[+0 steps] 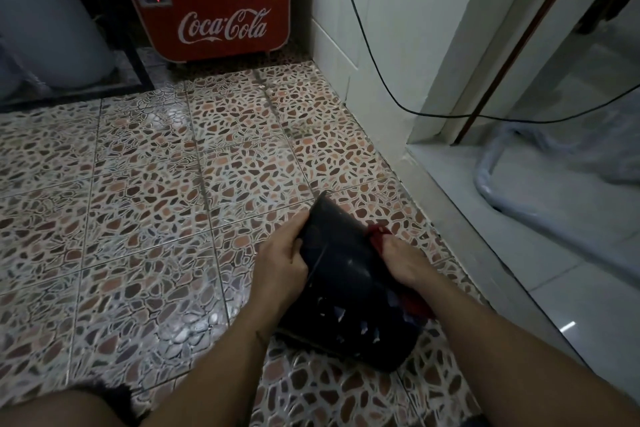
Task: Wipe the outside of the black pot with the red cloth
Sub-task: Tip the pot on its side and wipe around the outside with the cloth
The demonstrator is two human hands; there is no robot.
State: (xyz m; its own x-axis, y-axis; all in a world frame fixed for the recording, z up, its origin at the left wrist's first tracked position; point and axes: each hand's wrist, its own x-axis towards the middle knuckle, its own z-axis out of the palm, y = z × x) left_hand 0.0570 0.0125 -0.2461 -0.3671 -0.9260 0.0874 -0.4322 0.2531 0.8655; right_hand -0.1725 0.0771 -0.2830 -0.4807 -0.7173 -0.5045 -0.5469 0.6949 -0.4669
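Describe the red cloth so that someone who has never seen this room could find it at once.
Start from the red Coca-Cola cooler at the far wall and come down the pebble-patterned floor to the black pot held between both hands. The red cloth is pressed against the pot's right side under the right hand, the only red thing near the pot.
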